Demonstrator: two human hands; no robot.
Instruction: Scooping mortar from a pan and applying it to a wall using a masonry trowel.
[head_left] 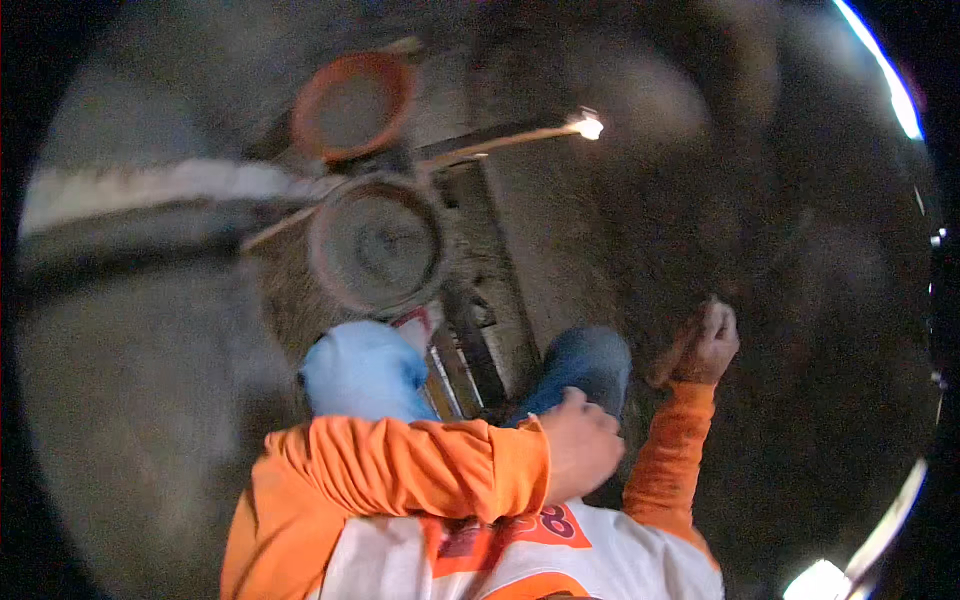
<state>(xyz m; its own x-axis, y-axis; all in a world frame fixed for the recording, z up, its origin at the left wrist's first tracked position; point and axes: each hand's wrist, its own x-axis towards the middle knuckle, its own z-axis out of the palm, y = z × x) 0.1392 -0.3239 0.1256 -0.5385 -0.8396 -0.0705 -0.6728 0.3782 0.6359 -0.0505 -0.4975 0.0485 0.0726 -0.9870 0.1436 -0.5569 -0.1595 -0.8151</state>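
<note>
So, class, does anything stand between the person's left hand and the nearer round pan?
Yes: in this view, the right thigh lies between the left hand and the nearer round pan, with boards beyond it.

Brown-rimmed basin (437, 243), round, seen left of frame centre, grey inside; reddish-orange basin (304, 112), grey inside, seen just above, upper left.

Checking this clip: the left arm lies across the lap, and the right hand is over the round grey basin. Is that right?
Not quite: the head view shows the right hand out to the person's right, apart from the round grey basin. The left arm does lie across the lap.
</note>
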